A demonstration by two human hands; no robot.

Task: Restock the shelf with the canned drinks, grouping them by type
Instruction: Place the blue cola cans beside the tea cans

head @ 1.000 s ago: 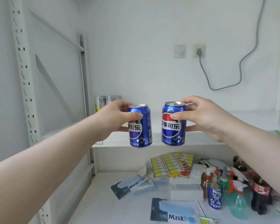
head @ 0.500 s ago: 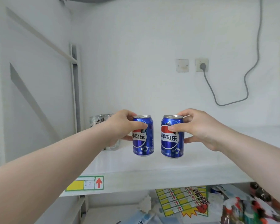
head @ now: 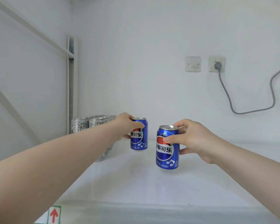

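Grips the far can (head: 140,141) in the left hand (head: 125,126), fingers (head: 138,126) curled round its upper half, label facing out. Grips the near can (head: 167,152) in the right hand (head: 194,141), fingers (head: 169,139) across the label front, others hooked behind near the rim. Holds both blue cans upright and low over the white shelf (head: 136,183); cannot tell whether either base touches it. Near can at 4 o'clock from the far can, apart, with a clear gap between. Silver cans (head: 83,125) at 9 o'clock from the far can, packed in the shelf's back corner, partly hidden behind the left forearm. Up on the back wall at 1 o'clock, a socket (head: 217,64) with a grey cable (head: 225,89) plugged in and looping down. On the shelf's front edge at 7 o'clock, a label (head: 54,215) with a red arrow.
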